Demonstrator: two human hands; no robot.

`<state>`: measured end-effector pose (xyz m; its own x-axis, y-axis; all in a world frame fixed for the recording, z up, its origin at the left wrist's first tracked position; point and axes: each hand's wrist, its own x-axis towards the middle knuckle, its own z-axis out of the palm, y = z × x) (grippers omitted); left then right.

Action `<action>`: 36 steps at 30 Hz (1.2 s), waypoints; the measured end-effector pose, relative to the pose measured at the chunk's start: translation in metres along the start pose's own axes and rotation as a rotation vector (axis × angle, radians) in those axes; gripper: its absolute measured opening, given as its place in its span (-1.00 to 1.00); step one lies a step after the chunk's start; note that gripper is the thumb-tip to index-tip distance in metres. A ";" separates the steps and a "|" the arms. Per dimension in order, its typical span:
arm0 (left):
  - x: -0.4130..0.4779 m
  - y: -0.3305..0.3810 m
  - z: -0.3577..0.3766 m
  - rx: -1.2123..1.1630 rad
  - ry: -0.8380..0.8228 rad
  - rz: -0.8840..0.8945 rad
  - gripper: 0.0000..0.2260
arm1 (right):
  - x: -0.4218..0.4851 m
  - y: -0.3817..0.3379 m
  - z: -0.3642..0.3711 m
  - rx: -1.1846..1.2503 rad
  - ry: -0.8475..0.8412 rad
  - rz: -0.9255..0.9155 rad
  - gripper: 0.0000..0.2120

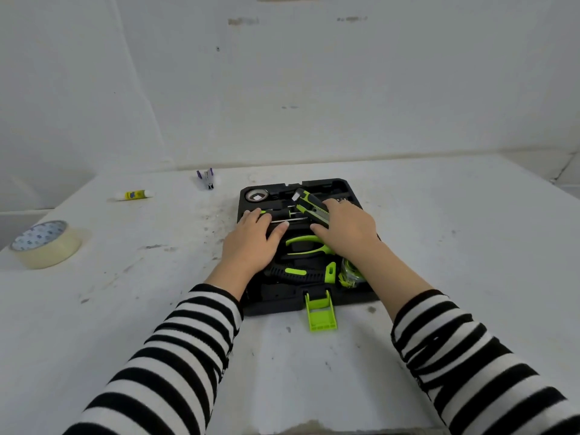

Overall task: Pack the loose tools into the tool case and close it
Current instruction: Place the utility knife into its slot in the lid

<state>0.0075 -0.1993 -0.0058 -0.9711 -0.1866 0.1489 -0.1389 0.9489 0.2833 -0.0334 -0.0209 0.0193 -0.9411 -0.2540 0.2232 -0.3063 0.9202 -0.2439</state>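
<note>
Tool case (273, 304): black, lying open in the middle of the white table (125, 293), green latch (320, 312) flipped out at the near edge. Inside: screwdrivers (284, 215), green-handled pliers (306, 244), hammer (292, 273), tape measure (350, 273). Left hand (251, 243): fingers straight, pressing flat on the screwdrivers. Right hand (345, 224): fingers wrapped around a utility knife (309, 205), held tilted above the case's far half. Off to the left: tape roll (45, 244), glue stick (133, 194), small stapler (206, 178)
</note>
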 end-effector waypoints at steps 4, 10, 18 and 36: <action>-0.009 -0.007 -0.002 -0.017 0.002 0.042 -0.49 | -0.008 -0.006 -0.007 -0.063 -0.117 0.001 -0.54; -0.020 -0.015 -0.005 -0.002 -0.017 0.082 -0.53 | -0.002 -0.011 -0.033 0.146 -0.356 -0.018 -0.65; -0.020 -0.015 -0.005 -0.011 -0.017 0.068 -0.51 | 0.037 -0.008 -0.019 1.626 -0.072 0.595 -0.60; 0.015 0.013 -0.001 0.352 0.200 0.073 -0.15 | 0.030 -0.014 0.017 1.064 0.439 0.464 -0.18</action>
<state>-0.0081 -0.1901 0.0011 -0.9286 -0.1286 0.3480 -0.1629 0.9841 -0.0708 -0.0599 -0.0469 0.0138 -0.9266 0.3410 0.1585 -0.1148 0.1451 -0.9827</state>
